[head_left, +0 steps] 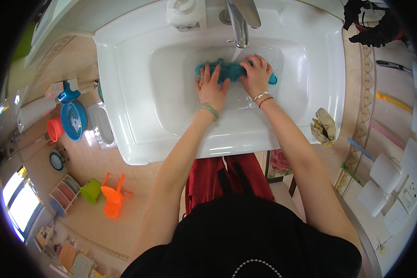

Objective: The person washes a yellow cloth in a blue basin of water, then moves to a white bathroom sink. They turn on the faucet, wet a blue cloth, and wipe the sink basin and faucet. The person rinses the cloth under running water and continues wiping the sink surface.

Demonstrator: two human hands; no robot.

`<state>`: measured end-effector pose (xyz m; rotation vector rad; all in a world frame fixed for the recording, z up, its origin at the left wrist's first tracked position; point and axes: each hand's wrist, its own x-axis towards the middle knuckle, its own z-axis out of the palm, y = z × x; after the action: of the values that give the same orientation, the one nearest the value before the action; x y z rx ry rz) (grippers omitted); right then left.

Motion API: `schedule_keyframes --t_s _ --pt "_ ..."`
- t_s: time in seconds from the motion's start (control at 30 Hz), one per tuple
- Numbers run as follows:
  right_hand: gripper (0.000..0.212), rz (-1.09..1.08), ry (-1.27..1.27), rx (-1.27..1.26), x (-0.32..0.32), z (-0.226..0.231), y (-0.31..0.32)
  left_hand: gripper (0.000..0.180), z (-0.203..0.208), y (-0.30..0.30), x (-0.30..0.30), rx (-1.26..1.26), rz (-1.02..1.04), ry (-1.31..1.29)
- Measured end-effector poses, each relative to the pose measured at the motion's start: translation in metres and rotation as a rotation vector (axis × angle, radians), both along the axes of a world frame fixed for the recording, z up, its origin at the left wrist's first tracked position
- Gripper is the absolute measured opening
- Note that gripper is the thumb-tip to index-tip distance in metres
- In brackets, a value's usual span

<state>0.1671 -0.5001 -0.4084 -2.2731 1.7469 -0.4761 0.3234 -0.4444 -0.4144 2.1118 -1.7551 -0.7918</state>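
Observation:
A soft, wet teal item (231, 72) with a ragged upper edge lies in shallow water in the white sink (134, 92). A smooth teal rounded end sticks out past its right side; its exact kind cannot be made out. My left hand (211, 90) rests on its left part, fingers stretched and apart. Over its right part my right hand (257, 78) is curled, fingertips bent round it. Water (236, 54) runs from the metal faucet (238, 28) between the hands. A bracelet is on each wrist.
A white pump bottle (186, 16) stands on the sink's back rim, left of the faucet. A crumpled beige and yellow glove or cloth (324, 127) lies on the right rim. Left, on the floor, are a blue basin (74, 120), an orange chair (113, 197) and a green bucket (91, 191).

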Motion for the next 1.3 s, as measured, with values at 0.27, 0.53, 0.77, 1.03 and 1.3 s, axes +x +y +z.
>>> schedule_keyframes --t_s 0.27,0.53,0.77,1.03,1.3 --pt "0.031 -0.027 -0.812 0.237 0.012 0.084 0.03 0.054 0.057 -0.024 -0.012 0.645 0.899 1.846" --pt "0.041 -0.081 -0.914 0.353 -0.002 0.128 0.031 0.033 0.028 -0.022 -0.013 0.681 1.021 1.772" --pt "0.054 0.177 -0.433 -0.281 0.011 0.147 -0.022 0.033 0.054 -0.019 -0.031 0.691 1.11 1.981" --pt "0.046 0.203 -0.457 -0.289 0.015 0.155 -0.024 0.04 0.119 -0.045 -0.033 0.597 0.852 2.13" --pt "0.042 0.146 -0.333 -0.251 0.011 0.148 -0.01 0.042 0.12 -0.053 -0.03 0.59 0.947 2.175"
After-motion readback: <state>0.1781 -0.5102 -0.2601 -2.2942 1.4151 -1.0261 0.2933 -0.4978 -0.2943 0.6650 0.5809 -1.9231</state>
